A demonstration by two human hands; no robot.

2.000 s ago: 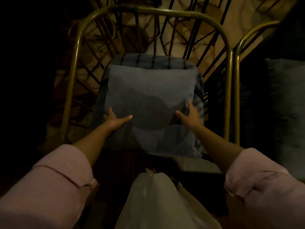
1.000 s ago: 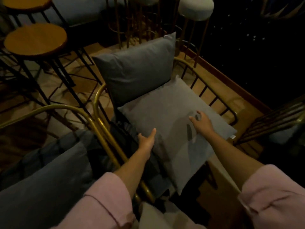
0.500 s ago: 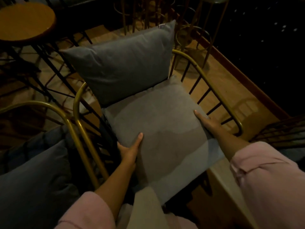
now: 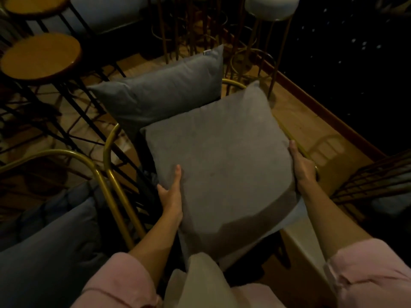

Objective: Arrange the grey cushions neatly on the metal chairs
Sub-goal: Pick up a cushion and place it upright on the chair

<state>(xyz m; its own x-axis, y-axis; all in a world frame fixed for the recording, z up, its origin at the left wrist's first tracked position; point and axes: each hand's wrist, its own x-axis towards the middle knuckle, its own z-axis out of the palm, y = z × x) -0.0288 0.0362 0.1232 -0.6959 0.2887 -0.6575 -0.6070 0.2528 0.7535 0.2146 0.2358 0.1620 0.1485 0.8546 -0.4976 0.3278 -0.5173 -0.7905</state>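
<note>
Grey square cushion [image 4: 222, 174], soft, faintly creased, matte fabric

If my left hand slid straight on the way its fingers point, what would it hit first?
Probably nothing but the seat cushion it grips. The left hand points up its face toward the back cushion, likely next, though depth is unclear.
</note>
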